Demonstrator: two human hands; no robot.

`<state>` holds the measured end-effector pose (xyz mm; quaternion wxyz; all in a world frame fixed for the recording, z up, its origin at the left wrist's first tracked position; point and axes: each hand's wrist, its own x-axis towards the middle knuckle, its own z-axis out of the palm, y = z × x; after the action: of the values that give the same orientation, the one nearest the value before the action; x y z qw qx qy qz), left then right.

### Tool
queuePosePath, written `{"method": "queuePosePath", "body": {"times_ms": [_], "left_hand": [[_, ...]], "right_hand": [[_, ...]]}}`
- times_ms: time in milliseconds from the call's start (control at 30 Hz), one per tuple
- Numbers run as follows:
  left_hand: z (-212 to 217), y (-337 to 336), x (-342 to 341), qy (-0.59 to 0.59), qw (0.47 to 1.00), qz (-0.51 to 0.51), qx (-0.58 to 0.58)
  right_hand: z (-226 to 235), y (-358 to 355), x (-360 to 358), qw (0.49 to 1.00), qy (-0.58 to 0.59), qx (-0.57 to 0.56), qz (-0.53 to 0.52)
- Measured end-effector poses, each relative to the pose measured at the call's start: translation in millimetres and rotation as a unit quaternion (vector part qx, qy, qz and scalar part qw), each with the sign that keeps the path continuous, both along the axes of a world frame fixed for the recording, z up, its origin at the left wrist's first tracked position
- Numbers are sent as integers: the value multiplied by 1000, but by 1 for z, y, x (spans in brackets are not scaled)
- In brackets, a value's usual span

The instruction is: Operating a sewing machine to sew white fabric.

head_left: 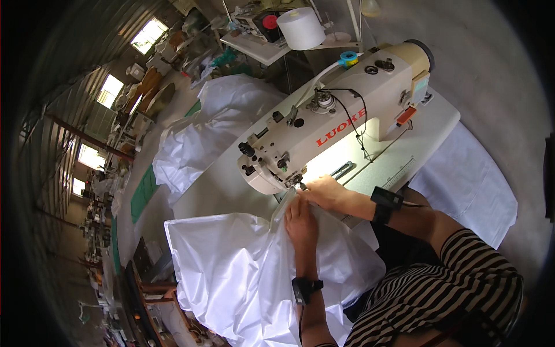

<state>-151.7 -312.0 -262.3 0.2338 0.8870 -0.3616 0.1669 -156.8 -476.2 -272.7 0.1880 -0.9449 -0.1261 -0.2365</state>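
A white sewing machine (335,115) stands on a pale table, its lamp lighting the bed. Glossy white fabric (231,260) hangs in folds over the near table edge and my lap, and its gathered upper edge runs up to the presser foot (300,184). My left hand (302,222) is closed on that edge, just in front of the foot. Close beside the needle area, my right hand (326,192) pinches the fabric's edge; its fingertips are partly hidden by the machine head. On the bed behind my right hand lie small metal thread snips (342,170).
More white fabric (214,121) is heaped beyond the table on the left. A pale cloth (468,185) hangs at the right end. A thread cone (301,29) stands behind the machine, and a black cable (359,130) dangles from its arm. Wrist straps with wires sit on both forearms.
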Motion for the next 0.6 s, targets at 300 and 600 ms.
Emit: {"method": "queuePosePath", "body": {"times_ms": [300, 600], "left_hand": [[4, 14, 14, -34, 998, -54, 9], [20, 22, 43, -28, 995, -99, 3]], "right_hand": [[24, 35, -55, 995, 84, -31, -45], [-2, 65, -32, 974, 123, -164, -102]]}}
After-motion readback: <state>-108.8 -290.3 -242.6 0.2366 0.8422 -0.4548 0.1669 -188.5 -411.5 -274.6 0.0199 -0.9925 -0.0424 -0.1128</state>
